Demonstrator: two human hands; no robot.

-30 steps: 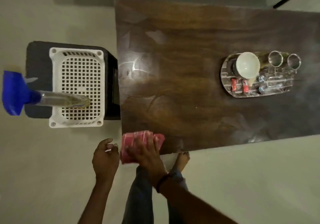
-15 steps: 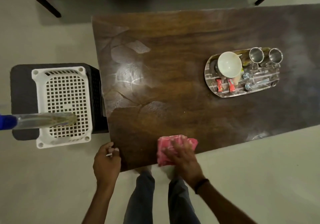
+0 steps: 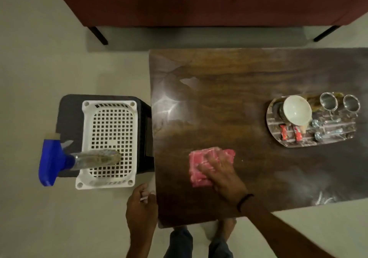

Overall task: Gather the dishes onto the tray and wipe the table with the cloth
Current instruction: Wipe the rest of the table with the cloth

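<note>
My right hand [image 3: 223,175] presses flat on a folded pink cloth [image 3: 201,164] lying on the dark wooden table [image 3: 229,90], in its near left part. My left hand [image 3: 141,208] hangs beside the table's near left corner, fingers curled, with a small pale scrap between the fingertips. At the right, a shiny oval tray [image 3: 330,141] holds a white bowl [image 3: 296,109], two steel cups [image 3: 328,100], spoons [image 3: 326,134] and two small red packets [image 3: 289,133].
A white perforated basket [image 3: 109,146] sits on a black stool [image 3: 67,114] left of the table. A blue-headed spray bottle [image 3: 79,159] lies in it, sticking out left. A red sofa [image 3: 199,0] stands behind the table. My feet are under the near edge.
My right hand has slid the pink cloth from the table's near left edge rightward and further onto the top. The view has shifted, showing the sofa. The left hand stayed by the corner.
</note>
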